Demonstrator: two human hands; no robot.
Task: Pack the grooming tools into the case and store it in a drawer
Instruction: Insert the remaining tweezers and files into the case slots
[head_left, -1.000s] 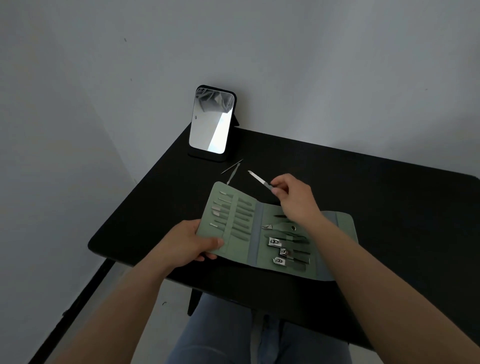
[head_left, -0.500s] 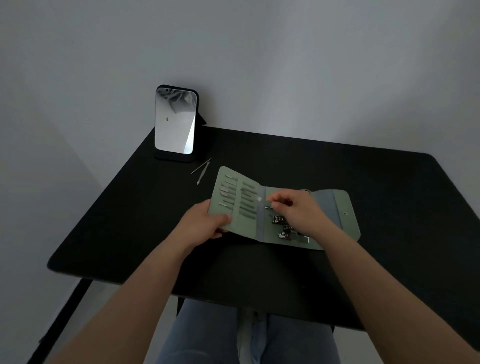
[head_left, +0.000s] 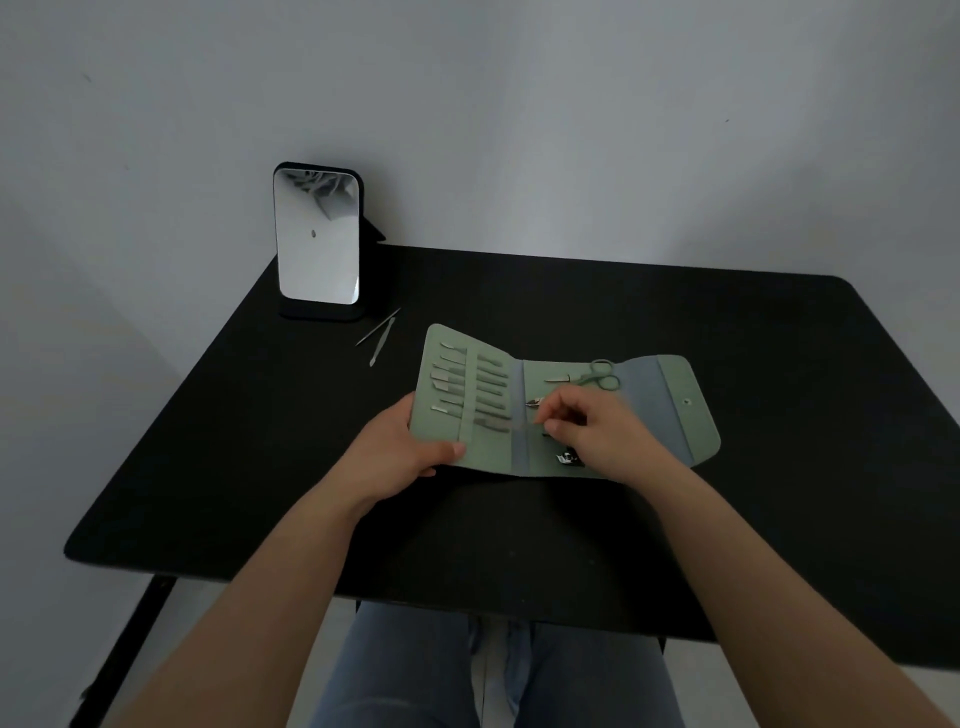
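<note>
A green fold-out grooming case (head_left: 675, 410) lies open on the black table (head_left: 727, 338). Its left panel holds several thin metal tools in loops; its middle panel holds green-handled scissors (head_left: 597, 376) and clippers. My left hand (head_left: 402, 452) grips the case's lower left edge, thumb on top. My right hand (head_left: 597, 434) rests over the middle panel and pinches a thin metal nail file (head_left: 506, 426), whose tip lies in a lower loop of the left panel. Two loose metal tools (head_left: 379, 335) lie on the table behind the case.
A small standing mirror (head_left: 317, 236) on a black base sits at the table's back left corner, against the pale wall. My legs in jeans (head_left: 467, 670) show under the table's front edge. The table's right half is bare black surface.
My right hand brought the nail file from above the table behind the case down onto the case, sliding it toward the left panel. My left hand kept hold of the case. The view shifted.
</note>
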